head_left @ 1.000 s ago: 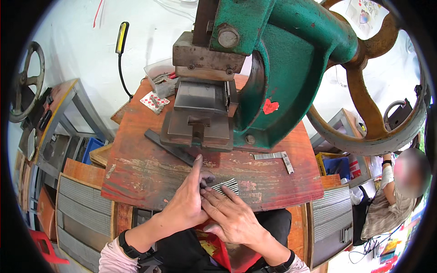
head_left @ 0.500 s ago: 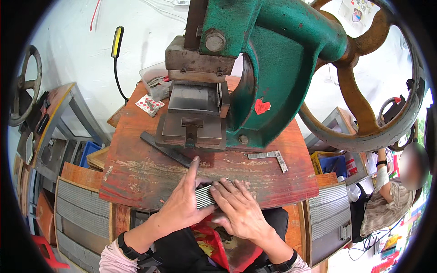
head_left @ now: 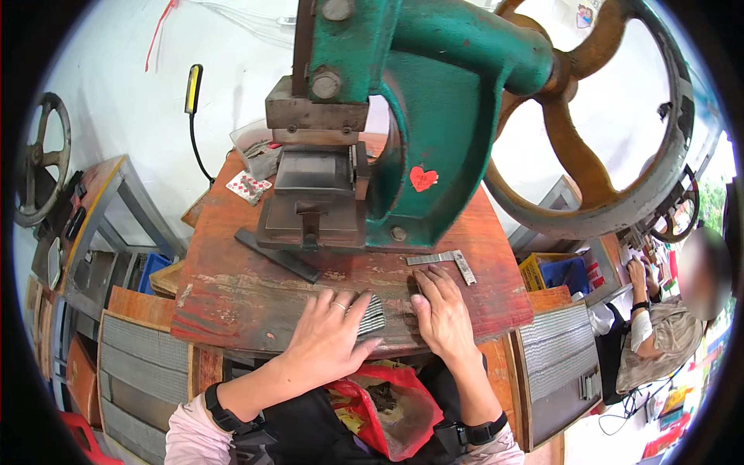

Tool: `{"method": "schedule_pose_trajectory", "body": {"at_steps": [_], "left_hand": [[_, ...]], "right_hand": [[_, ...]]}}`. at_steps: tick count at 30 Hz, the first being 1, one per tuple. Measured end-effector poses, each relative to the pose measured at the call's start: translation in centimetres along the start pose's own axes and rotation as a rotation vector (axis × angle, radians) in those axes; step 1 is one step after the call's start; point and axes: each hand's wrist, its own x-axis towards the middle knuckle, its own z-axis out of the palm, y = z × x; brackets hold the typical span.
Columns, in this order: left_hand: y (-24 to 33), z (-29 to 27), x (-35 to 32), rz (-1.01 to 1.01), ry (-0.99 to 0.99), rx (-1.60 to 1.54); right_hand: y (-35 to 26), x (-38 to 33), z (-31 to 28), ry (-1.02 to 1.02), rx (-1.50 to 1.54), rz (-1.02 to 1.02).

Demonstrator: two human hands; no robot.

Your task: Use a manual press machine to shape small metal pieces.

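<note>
Left hand (head_left: 329,335), right hand (head_left: 442,314) flat, flanking metal strips (head_left: 373,316).

A red heart-shaped sticker (head_left: 422,178) sits on the green press body (head_left: 449,116). A small red-and-white patterned card (head_left: 248,187) lies on the desk's (head_left: 232,294) far left corner, beside a clear plastic box (head_left: 254,143). A colourful picture (head_left: 585,15) hangs on the far wall.

Green press (head_left: 434,116), apparently grey strips (head_left: 373,316).
</note>
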Motion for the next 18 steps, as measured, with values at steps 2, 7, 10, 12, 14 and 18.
{"method": "schedule_pose_trajectory", "body": {"at_steps": [2,7,10,12,14,18], "left_hand": [[0.7,0.4,0.3,-0.003,-0.031,0.059],[1.2,0.4,-0.2,-0.104,0.011,-0.175],[1.5,0.0,-1.2,-0.332,-0.004,-0.936],[1.7,-0.3,-1.8,-0.506,-0.062,-1.614],[2.2,-0.4,-2.2,-0.664,-0.113,-2.298],[3.9,-0.4,-2.3,-0.667,-0.21,-2.417]], "right_hand": [[-0.1,0.0,0.0,0.017,0.011,0.013],[0.1,0.1,-0.3,0.03,0.026,-0.023],[0.2,0.1,-0.2,0.058,0.038,-0.019],[0.1,0.0,0.0,0.07,0.046,-0.008],[0.1,-0.1,0.1,0.11,0.043,-0.02],[0.2,-0.2,0.1,0.134,0.026,-0.034]]}}
